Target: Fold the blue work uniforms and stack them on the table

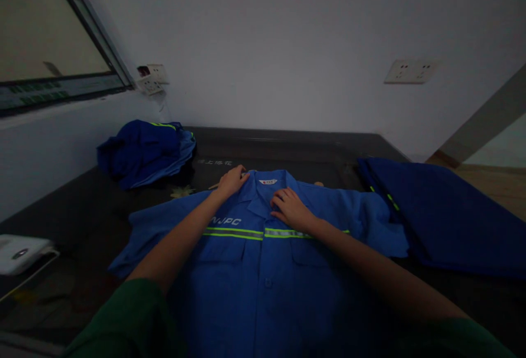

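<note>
Green sleeves came nearest to me, and between them lay the lower front of a blue work shirt. Its collar pointed to the far side of a dark table, and its short sleeves were spread left and right. Left hand touched the left part of the collar, with fingers bent together; whether they pinched the cloth, I could not tell. Right hand lay on the right collar flap, its fingers loosely bent and the thumb apart.

Inside the collar was a white label with a red mark; its letters were too small for reading. On the left chest I could read "NJPC" in white, just above the yellow-green and grey stripe. On the table, beyond the left hand, white characters were printed; 上 and 花 were readable, but the first was unclear.

At far left lay a crumpled pile of blue clothes. At right was a folded dark blue garment, near the shirt's sleeve. Near the left edge stood a white device with an unreadable oval logo.
</note>
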`<state>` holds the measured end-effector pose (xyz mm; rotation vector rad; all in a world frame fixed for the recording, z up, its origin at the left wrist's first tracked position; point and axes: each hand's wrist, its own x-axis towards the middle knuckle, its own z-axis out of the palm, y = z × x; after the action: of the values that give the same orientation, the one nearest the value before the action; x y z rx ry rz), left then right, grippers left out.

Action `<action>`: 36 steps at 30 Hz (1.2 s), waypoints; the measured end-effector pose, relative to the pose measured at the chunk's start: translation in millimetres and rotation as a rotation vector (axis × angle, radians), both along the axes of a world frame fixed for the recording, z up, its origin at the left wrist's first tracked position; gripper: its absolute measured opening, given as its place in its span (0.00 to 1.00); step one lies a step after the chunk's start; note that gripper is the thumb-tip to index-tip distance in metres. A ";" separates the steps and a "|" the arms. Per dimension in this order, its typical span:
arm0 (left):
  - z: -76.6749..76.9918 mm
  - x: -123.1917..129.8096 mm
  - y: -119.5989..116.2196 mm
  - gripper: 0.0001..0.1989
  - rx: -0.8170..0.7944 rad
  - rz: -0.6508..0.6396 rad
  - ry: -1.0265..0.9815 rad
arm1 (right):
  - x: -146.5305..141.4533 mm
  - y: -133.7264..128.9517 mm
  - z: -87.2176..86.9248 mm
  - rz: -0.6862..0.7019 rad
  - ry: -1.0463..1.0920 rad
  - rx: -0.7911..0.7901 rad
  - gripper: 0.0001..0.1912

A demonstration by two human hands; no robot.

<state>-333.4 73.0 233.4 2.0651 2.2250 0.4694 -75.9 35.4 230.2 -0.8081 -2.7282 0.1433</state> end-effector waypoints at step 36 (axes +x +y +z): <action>46.5 -193.8 -179.2 0.25 -0.398 0.195 -0.427 | -130.4 65.5 10.6 -0.572 0.179 -0.428 0.12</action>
<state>-527.2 -106.2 279.8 1.4108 2.0599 0.3934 -206.3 100.9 240.7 -1.5677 -2.2172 0.6477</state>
